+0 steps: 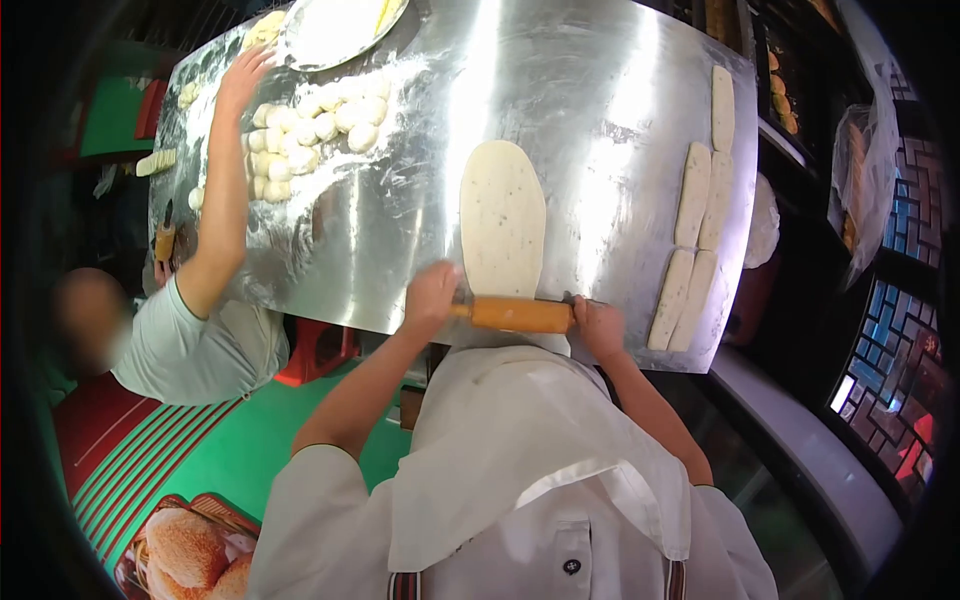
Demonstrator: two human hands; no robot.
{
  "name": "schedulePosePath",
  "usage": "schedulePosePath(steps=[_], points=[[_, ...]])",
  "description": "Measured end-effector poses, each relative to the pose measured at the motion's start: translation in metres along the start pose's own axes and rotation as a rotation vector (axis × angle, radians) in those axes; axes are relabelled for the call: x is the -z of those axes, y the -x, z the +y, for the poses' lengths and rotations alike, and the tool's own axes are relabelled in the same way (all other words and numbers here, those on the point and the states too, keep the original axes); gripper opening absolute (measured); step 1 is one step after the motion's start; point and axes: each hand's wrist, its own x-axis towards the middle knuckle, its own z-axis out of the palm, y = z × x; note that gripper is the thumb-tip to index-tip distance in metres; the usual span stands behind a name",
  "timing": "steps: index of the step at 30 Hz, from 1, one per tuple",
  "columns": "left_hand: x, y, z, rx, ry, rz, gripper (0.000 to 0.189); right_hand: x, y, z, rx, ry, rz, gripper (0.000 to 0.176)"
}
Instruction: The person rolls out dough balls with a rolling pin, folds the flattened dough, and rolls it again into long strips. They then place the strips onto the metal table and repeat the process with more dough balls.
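A long oval sheet of dough [503,215], dotted with small dark flecks, lies flat on the steel table [400,250] in front of me. Across its near end rests a wooden rolling pin [520,314]. My left hand [432,297] is closed at the pin's left handle, slightly smeared. My right hand [598,325] grips the handle at the other end. Part of the dough shows on my side of the pin, close to my apron.
Several rolled dough strips [688,200] lie along the table's right edge. Floured dough balls [320,120] cluster at the back left, near a large round bowl [335,30]. On the left, a co-worker's arm [225,190] reaches over the table.
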Motion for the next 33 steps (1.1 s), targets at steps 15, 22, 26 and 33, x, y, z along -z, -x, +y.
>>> schedulePosePath(steps=[15, 22, 26, 33], points=[[0.002, -0.209, 0.021, -0.167, 0.159, 0.039, 0.015, 0.056, -0.052, 0.036, -0.697, -1.523, -0.211, 0.05], [0.003, -0.084, 0.04, -0.347, 0.24, -0.027, 0.014, 0.056, -0.052, 0.039, -0.694, -1.523, -0.229, 0.049], [-0.007, -0.051, 0.04, -0.346, 0.262, -0.051, 0.016, 0.052, -0.053, 0.041, -0.673, -1.529, -0.244, 0.049], [-0.013, -0.042, 0.038, -0.398, 0.215, -0.051, 0.015, 0.053, -0.054, 0.04, -0.681, -1.529, -0.262, 0.051]])
